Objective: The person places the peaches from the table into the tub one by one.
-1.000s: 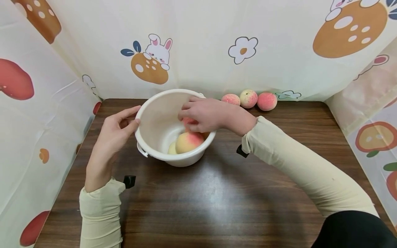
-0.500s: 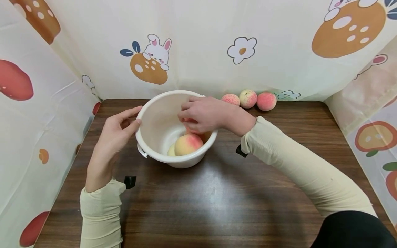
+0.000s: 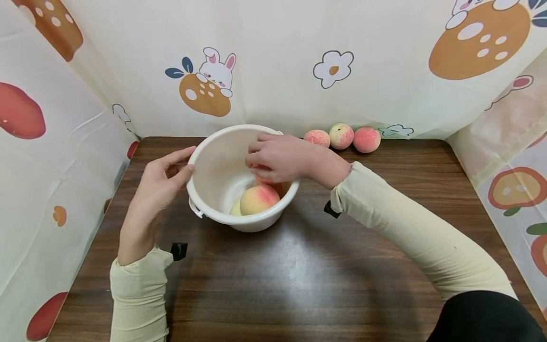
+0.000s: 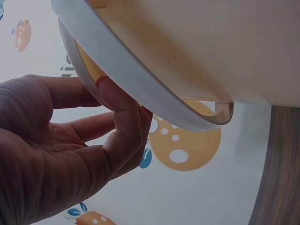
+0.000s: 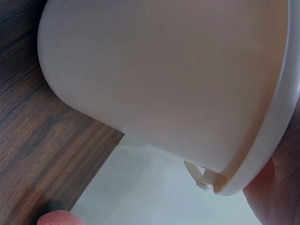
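Observation:
A white plastic bucket (image 3: 220, 156) stands at the back left of the table, filling much of both wrist views. My left hand (image 3: 160, 185) pinches its rim (image 4: 140, 82) on the left side, thumb and fingers against the edge. Over the right rim my right hand (image 3: 279, 156) reaches inside, fingers curled around a reddish peach (image 3: 261, 168) that they mostly cover. Below that hand lies a yellow-and-pink peach (image 3: 259, 199), with a paler yellow one (image 3: 235, 207) partly hidden behind it. In the right wrist view the bucket wall conceals most of the right hand (image 5: 276, 187).
Three more peaches sit in a row along the back edge: a speckled pink one (image 3: 317, 137), a yellowish one (image 3: 341, 136) and a redder one (image 3: 366, 139). Printed curtains (image 3: 273, 57) enclose the dark wooden table (image 3: 342, 266) at the back and sides.
The bucket has shifted very slightly toward me, along with the peaches in it. Both hands keep nearly the same place and hold.

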A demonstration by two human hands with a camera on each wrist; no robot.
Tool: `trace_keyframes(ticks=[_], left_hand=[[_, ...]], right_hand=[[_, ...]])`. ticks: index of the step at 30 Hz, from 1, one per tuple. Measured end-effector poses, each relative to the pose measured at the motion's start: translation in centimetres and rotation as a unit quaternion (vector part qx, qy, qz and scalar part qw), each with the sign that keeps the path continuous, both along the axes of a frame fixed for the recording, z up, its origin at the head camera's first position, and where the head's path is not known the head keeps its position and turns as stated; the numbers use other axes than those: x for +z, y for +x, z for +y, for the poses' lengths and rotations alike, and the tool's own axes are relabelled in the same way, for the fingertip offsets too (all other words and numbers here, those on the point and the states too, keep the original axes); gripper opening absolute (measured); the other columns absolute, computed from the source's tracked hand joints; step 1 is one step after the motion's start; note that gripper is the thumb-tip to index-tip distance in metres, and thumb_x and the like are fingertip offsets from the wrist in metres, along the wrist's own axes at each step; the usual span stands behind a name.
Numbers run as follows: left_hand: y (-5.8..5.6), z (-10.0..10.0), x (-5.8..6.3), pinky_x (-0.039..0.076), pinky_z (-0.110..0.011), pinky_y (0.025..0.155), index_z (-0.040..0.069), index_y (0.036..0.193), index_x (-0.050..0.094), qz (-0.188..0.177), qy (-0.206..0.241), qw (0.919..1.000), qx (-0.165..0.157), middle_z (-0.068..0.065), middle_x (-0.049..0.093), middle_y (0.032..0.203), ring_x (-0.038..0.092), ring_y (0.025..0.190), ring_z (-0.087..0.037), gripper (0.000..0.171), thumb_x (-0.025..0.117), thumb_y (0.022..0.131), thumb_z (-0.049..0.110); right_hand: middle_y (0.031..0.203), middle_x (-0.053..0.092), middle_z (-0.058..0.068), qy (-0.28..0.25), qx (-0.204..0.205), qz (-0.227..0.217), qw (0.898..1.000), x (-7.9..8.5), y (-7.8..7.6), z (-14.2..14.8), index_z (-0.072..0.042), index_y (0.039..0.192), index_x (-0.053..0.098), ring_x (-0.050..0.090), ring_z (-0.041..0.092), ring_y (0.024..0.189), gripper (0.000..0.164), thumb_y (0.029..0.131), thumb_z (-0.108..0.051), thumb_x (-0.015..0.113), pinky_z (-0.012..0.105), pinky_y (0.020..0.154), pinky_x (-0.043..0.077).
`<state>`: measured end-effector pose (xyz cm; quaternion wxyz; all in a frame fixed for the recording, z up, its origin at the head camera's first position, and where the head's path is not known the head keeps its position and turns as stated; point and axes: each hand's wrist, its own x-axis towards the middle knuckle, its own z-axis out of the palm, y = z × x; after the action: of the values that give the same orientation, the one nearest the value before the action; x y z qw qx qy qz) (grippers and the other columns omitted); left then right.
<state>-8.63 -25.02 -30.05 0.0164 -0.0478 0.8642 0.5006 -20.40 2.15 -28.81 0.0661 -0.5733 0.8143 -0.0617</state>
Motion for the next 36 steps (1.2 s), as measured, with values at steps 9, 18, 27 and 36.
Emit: trace_keyframes(ticks=[9, 18, 27, 36], left_hand=[[0.04, 0.01, -0.05, 0.055, -0.016, 0.073, 0.01, 0.153, 0.053, 0.0, 0.002, 1.0, -0.001, -0.019, 0.064, 0.133, 0.062, 0.094, -0.005, 0.048, 0.057, 0.106, 0.021], [-0.08, 0.07, -0.06, 0.055, -0.015, 0.072, 0.008, 0.153, 0.053, 0.003, 0.009, 0.9999, 0.002, -0.021, 0.065, 0.129, 0.061, 0.091, -0.003, 0.049, 0.058, 0.105, 0.018], [-0.09, -0.02, -0.14, 0.055, -0.013, 0.072, 0.007, 0.153, 0.053, 0.009, 0.013, 0.9999, -0.001, -0.023, 0.065, 0.132, 0.062, 0.091, 0.0, 0.049, 0.057, 0.105, 0.016], [-0.05, 0.04, -0.14, 0.056, -0.014, 0.071, 0.007, 0.153, 0.053, 0.009, 0.016, 0.9998, -0.001, -0.023, 0.065, 0.132, 0.062, 0.091, -0.001, 0.048, 0.057, 0.105, 0.016]], right_hand=[[0.119, 0.066, 0.002, -0.003, 0.004, 0.003, 1.0, -0.07, -0.03, -0.11, -0.017, 0.113, 0.071, 0.052, 0.024, 0.113, 0.021, 0.104, -0.024, 0.054, 0.039, 0.095, 0.05], [0.124, 0.064, 0.003, -0.004, 0.002, 0.003, 1.0, -0.02, -0.1, -0.15, -0.017, 0.116, 0.071, 0.051, 0.024, 0.12, 0.022, 0.102, -0.021, 0.054, 0.039, 0.1, 0.049], [0.126, 0.063, 0.003, -0.016, 0.004, 0.011, 1.0, 0.13, 0.08, -0.29, -0.017, 0.114, 0.071, 0.051, 0.024, 0.122, 0.02, 0.103, -0.023, 0.054, 0.038, 0.102, 0.048], [0.127, 0.064, 0.005, -0.023, 0.008, 0.017, 1.0, 0.14, 0.1, -0.31, -0.016, 0.114, 0.072, 0.053, 0.026, 0.124, 0.019, 0.104, -0.022, 0.056, 0.04, 0.106, 0.048]])
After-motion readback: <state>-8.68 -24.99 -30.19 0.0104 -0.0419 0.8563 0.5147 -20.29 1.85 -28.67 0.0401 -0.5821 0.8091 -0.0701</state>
